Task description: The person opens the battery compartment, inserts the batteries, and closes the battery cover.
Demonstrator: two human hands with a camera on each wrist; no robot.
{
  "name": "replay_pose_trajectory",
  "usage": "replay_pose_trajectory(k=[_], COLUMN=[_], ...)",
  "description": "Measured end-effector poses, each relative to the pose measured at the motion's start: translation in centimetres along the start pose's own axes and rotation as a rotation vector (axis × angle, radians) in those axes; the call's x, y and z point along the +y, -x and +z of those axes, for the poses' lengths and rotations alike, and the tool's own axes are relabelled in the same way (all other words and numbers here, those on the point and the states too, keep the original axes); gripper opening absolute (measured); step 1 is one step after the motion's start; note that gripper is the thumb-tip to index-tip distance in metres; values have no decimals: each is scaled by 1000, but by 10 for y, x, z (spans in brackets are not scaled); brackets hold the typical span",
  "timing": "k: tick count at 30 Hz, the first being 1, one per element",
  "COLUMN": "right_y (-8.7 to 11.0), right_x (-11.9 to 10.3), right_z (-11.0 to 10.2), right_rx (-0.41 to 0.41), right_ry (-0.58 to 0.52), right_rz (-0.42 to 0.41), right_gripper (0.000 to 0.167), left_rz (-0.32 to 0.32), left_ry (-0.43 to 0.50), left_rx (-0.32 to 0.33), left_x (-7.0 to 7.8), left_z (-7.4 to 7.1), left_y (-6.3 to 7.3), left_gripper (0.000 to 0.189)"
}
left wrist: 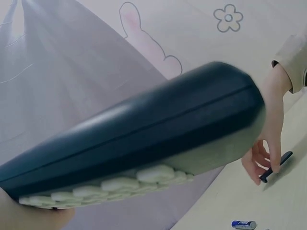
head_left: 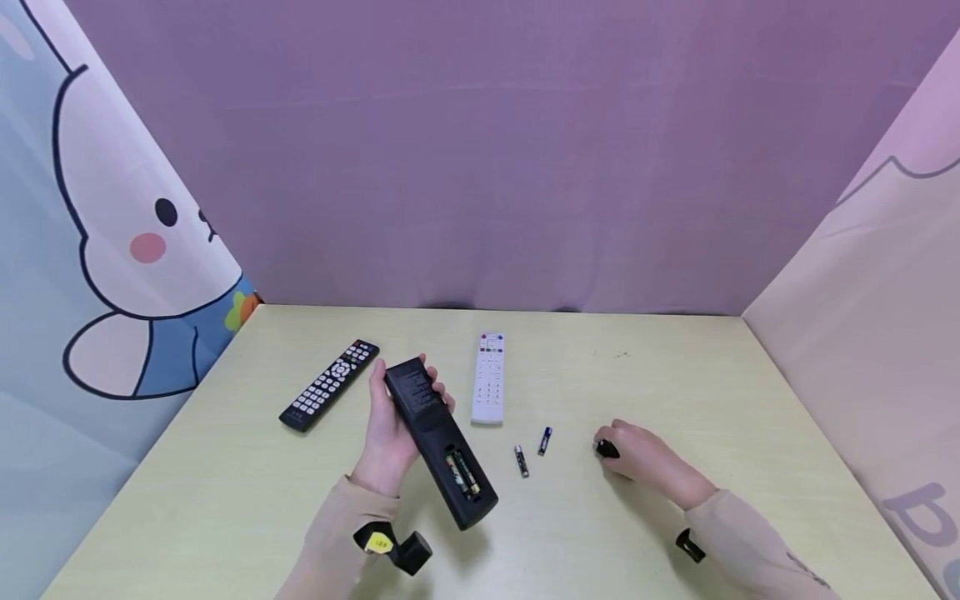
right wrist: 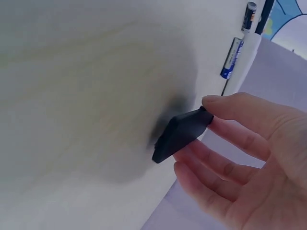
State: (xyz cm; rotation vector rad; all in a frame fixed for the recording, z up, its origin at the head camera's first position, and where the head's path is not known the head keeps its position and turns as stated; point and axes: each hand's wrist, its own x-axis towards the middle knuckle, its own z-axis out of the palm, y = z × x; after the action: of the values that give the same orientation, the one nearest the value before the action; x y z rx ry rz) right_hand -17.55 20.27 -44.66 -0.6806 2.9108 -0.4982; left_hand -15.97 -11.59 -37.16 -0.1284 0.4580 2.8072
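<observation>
My left hand (head_left: 390, 437) grips a black remote control (head_left: 427, 417) by its upper part, back side up in the head view. Two batteries (head_left: 461, 473) lie inside its uncovered battery compartment. In the left wrist view the same remote (left wrist: 139, 129) is seen edge-on, with pale buttons underneath. Over the right part of the table, my right hand (head_left: 637, 454) pinches a small black battery cover (right wrist: 182, 134) between thumb and fingers, close above the tabletop. Two loose batteries, one dark (head_left: 521, 461) and one blue-and-white (head_left: 544, 441), lie between the hands.
A white remote (head_left: 489, 379) lies face up behind the loose batteries. Another black remote (head_left: 330, 385) lies face up at the left. The pale table (head_left: 675, 367) meets a purple curtain (head_left: 487, 167) at the back, with printed cloths at both sides.
</observation>
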Motion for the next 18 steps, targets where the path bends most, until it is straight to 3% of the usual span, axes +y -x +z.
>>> replay_pose_trajectory(k=[9,18], right_y=[-3,-4], right_x=[-19,-46], right_z=[-3,-10], right_rx=[175,324], right_ry=[-30,-181], right_rz=[-145,-238], right_gripper=[27,30], left_rz=[5,7], left_ry=[9,11], left_rx=[31,19], left_x=[-2,-5], left_z=[1,2], left_y=[-2,-4], left_gripper=[64,60])
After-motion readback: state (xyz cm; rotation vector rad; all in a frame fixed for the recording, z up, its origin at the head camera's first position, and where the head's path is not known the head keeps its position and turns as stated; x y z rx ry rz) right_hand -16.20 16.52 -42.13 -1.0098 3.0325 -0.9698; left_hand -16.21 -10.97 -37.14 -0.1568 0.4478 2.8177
